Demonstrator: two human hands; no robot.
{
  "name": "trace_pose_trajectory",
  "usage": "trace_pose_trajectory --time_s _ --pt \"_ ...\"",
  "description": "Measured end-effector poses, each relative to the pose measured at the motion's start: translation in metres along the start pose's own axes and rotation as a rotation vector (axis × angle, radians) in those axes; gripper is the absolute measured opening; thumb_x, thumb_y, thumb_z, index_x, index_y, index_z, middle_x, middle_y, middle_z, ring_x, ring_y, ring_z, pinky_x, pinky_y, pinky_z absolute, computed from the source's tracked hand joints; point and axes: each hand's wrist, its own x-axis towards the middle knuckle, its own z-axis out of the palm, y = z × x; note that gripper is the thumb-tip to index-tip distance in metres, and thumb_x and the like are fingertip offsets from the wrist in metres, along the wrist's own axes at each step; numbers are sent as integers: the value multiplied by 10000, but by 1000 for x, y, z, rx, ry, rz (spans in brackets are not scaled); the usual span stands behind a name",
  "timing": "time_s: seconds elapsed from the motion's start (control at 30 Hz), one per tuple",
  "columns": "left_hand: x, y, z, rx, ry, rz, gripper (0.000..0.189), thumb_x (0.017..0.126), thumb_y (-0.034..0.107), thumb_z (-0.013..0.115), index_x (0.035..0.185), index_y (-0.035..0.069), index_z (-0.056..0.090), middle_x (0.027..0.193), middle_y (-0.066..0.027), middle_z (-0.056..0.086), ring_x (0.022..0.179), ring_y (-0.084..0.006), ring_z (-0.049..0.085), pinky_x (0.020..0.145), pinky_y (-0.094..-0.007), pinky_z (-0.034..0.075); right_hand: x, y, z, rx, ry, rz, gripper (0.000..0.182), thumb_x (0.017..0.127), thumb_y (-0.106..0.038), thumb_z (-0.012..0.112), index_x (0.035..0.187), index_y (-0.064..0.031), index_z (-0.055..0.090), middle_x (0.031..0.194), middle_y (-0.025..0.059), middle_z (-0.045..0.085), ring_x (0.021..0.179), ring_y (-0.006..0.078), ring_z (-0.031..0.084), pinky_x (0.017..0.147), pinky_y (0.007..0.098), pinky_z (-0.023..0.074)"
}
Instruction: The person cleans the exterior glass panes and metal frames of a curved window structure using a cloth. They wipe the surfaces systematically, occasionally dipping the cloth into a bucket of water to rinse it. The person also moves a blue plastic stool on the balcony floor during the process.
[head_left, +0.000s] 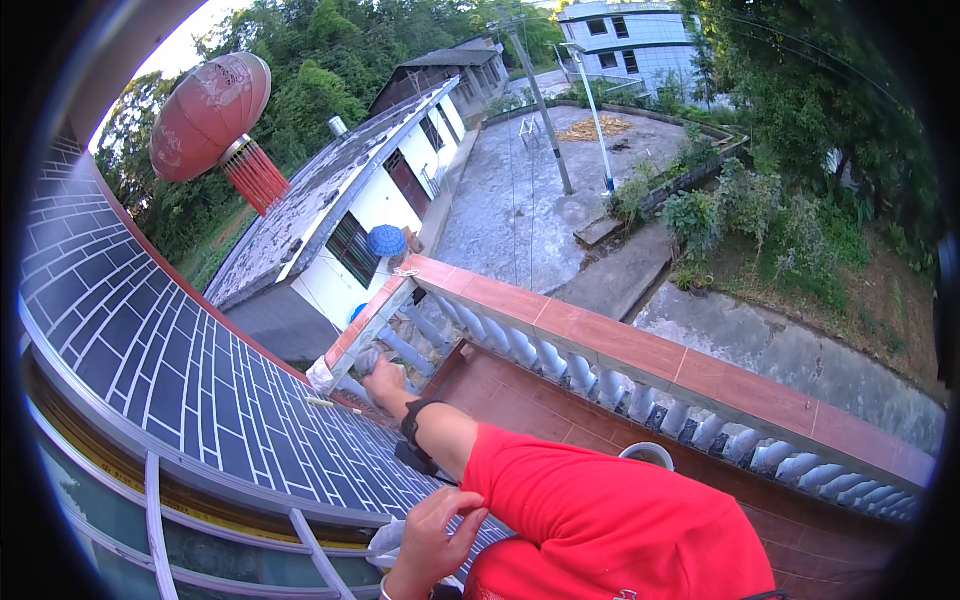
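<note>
My right hand (386, 384) reaches out at the end of a red sleeve (585, 487), a black band (414, 416) on its wrist. Its fingers are closed on a crumpled grey cloth (367, 360), by the short end of the balustrade (367, 319) near the wall. Closer to me, my left hand (431, 536) is bent, thumb and forefinger near each other at the sleeve's hem. Whether they pinch the fabric is unclear. Partly behind this hand, a whitish cloth or bag (386, 541) lies by the window frame (304, 536).
A dark tiled wall (187, 360) curves along the left. The tile-topped balcony railing (600, 326) runs along the far side. A white bucket (649, 454) stands on the reddish tiled floor (517, 394). Overhead hangs a red lantern (210, 116). Below is a concrete yard (495, 195).
</note>
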Motion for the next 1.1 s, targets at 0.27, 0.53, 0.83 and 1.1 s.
trace_pose_trajectory --time_s 0.27,0.53,0.83,1.1 --pt "-45 -26 19 -413 -268 -242 194 789 7 650 981 -6 625 884 -140 650 833 -247 650 718 -301 486 51 -44 -6 432 257 214 452 766 -284 621 1136 -45 519 1064 267 609 1026 430 569 897 444 445" --pt "-10 8 -33 122 42 269 123 791 11 621 911 19 643 835 -110 647 798 -251 634 739 -305 495 44 -81 23 1234 251 269 459 755 -59 691 1165 67 528 1115 161 593 934 278 616 800 399 505" --pt "-33 -110 -57 -631 781 -349 501 836 220 671 1228 22 430 1053 -59 540 927 -104 533 813 -250 459 -36 -117 78 1092 101 355 475 756 -53 693 1174 82 512 1157 178 583 980 277 603 871 352 465" --pt "-51 -73 -36 -633 720 -456 324 759 73 677 1022 25 493 852 -51 551 695 -107 591 568 -228 503 -74 -87 102 221 -62 -218 563 717 -228 679 1195 -3 483 1022 266 617 978 402 597 876 440 452"
